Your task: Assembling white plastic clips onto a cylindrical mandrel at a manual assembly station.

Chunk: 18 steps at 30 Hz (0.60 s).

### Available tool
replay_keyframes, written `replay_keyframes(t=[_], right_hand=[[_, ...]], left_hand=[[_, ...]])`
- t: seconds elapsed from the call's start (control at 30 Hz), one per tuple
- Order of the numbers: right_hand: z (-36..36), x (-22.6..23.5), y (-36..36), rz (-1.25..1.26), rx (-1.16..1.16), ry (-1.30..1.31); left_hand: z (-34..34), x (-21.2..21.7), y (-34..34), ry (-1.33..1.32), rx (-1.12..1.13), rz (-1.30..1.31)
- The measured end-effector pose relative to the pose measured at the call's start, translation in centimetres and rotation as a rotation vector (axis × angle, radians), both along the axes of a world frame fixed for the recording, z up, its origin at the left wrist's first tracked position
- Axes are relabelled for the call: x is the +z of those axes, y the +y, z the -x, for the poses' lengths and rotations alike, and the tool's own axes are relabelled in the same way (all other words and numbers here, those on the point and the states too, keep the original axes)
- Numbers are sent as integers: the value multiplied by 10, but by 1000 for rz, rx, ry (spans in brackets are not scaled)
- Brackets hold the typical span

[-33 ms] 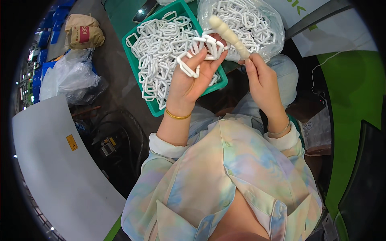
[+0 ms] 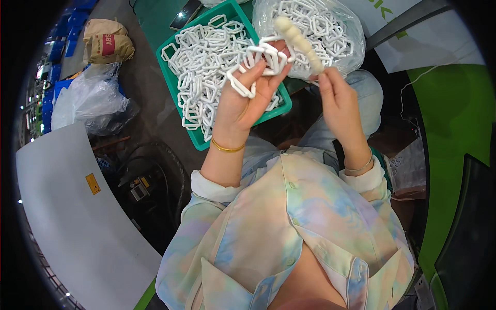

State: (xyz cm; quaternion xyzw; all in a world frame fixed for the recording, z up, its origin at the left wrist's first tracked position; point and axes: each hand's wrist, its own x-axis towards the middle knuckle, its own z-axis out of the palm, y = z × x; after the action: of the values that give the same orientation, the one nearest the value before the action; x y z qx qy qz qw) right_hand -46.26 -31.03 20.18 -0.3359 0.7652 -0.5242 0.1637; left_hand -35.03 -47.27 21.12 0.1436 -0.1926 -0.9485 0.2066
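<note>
Several white plastic chain links are gathered in the fingers of my left hand, which is palm up over the near right part of a green crate. One link hangs at the thumb. Between thumb and fingers, my right hand grips the lower end of a cream-coloured, lumpy stick. The stick slants up and to the left, its rounded tip past the links; I cannot tell its exact kind. Loose white links fill the crate. More lie in a clear plastic bag behind the stick.
A dark, phone-like device lies beyond the crate. To the left are brown paper sacks, a clear plastic bundle and a large pale grey panel. Cables and a small boxy device sit low beside my left arm.
My right hand and the lumpy stick have shifted slightly to the right, away from the links. My left hand has barely moved and still holds its links.
</note>
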Motion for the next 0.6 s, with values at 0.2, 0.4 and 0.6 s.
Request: replay_keyframes(t=[0.2, 0.4, 0.6], right_hand=[[28, 1, 26, 64, -181, -112], [44, -10, 48, 80, -265, -76], [46, -15, 54, 62, -293, -150]], left_hand=[[40, 25, -23, -351, 109, 963], [77, 72, -28, -467, 68, 1735], [93, 103, -33, -659, 106, 2307]])
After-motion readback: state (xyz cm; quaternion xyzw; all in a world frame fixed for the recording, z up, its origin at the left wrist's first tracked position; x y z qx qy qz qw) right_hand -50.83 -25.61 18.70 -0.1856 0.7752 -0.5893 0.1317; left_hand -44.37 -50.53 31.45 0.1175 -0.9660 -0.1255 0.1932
